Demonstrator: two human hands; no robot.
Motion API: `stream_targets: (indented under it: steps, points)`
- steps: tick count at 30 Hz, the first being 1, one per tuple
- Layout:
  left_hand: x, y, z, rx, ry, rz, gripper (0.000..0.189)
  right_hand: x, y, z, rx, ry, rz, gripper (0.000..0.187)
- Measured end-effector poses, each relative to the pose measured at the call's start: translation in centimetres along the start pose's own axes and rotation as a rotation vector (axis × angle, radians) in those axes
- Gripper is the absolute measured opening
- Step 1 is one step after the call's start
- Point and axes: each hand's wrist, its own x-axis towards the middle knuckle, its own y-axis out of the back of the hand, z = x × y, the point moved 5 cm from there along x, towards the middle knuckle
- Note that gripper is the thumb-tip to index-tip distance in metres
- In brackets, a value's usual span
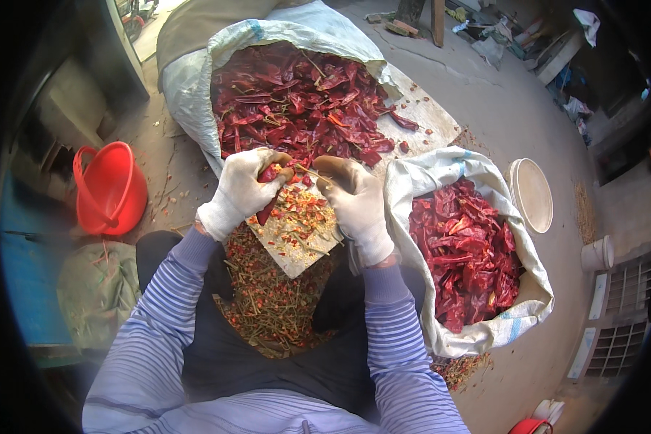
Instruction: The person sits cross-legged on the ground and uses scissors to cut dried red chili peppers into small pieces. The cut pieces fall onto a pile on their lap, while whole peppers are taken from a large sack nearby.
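My left hand (pixel 245 190), in a white glove with browned fingertips, is closed on a dried red chili pepper (pixel 266 210). Close beside it, my gloved right hand (pixel 356 203) pinches a thin pale chili stem (pixel 312 173) between thumb and fingers. Both hands are above a light board (pixel 295 260) strewn with yellow seeds and red bits. Beyond them, a large white woven sack (pixel 187 89) lies with its mouth towards me, full of dried red chilies (pixel 287 103). At my right stands an open white woven sack (pixel 407 217) holding torn red chili pods (pixel 461 260).
Stems and scraps (pixel 276 304) are heaped between my legs. A red plastic bucket (pixel 111 190) is on the left, above a greenish cloth sack (pixel 100 293). Right of the open sack are a round whitish tub (pixel 530 195) and a smaller white bucket (pixel 597 255).
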Motion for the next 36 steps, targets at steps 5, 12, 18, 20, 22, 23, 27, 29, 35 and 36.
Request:
stream_targets:
  steps: [5, 12, 18, 20, 22, 23, 27, 29, 35, 36]
  points:
    - [-0.4, -0.6, 0.7, -0.103, 0.01, -0.046, 0.023, -0.5, -1.0, -0.6, -0.149, 0.22, 0.078, 0.026]
    - [-0.4, -1.4, 1.4, -0.201, -0.038, -0.086, 0.033, -1.0, -1.3, -1.4, -0.432, 0.434, 0.163, 0.023]
    - [-0.6, -1.9, 0.3, -0.122, 0.031, -0.212, 0.037, -1.1, -1.8, -1.4, -0.429, 0.479, 0.131, 0.021]
    - [-0.8, -1.9, 0.1, -0.125, -0.003, -0.216, 0.036, -1.0, -1.7, -1.1, -0.29, 0.375, 0.109, 0.019]
    - [-0.9, -1.7, 0.0, -0.091, -0.057, -0.205, 0.035, -1.2, -1.6, -0.8, -0.01, 0.246, 0.033, 0.015]
    - [-0.9, -1.7, 0.0, -0.106, -0.081, -0.193, 0.034, -1.0, -1.5, -0.4, 0.02, 0.146, 0.06, 0.015]
    - [-1.1, -1.4, 0.3, -0.108, -0.172, -0.171, 0.03, -1.0, -1.1, 0.2, 0.166, -0.016, 0.048, 0.021]
    - [-1.1, -1.3, 0.6, -0.108, -0.2, -0.161, 0.03, -1.0, -1.0, 0.7, 0.2, -0.055, 0.017, 0.023]
    - [-1.2, -1.2, 0.9, -0.14, -0.166, -0.135, 0.03, -0.9, -1.7, 3.3, 0.584, -0.129, -0.004, 0.03]
    - [-1.1, -1.3, 0.9, -0.153, -0.136, -0.117, 0.03, -0.9, -1.7, 3.9, 0.612, -0.152, 0.023, 0.029]
